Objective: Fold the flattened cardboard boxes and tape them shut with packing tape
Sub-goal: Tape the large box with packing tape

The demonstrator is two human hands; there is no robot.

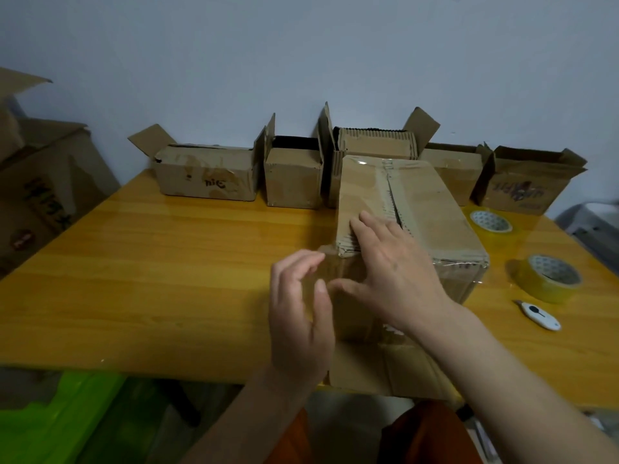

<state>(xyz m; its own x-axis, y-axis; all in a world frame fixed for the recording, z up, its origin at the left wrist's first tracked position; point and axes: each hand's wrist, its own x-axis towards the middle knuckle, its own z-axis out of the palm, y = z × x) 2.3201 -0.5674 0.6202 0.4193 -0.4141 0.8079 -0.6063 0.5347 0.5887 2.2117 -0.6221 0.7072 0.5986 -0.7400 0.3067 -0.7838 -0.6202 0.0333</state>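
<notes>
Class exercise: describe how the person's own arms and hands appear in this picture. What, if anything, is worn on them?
Both forearms are bare, with no sleeves in view. The left hand and right hand wear no gloves, rings, watch or bracelet that can be seen. Fingernails look short and unpainted.

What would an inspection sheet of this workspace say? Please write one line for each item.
Surface: wooden table, yellow-orange, glossy.
Job's things: cardboard box in front of the person, top flaps closed with a gap along the seam, clear tape on it; two tape rolls lie flat to its right.
Clutter: small white cutter; row of open boxes along the wall.
Grippers: right hand presses flat on the box top; left hand is at the box's near left corner, fingers loosely curved.
Cables: nothing seen.
Surroundings: plain wall; larger boxes at left; green bin below the table.
</notes>
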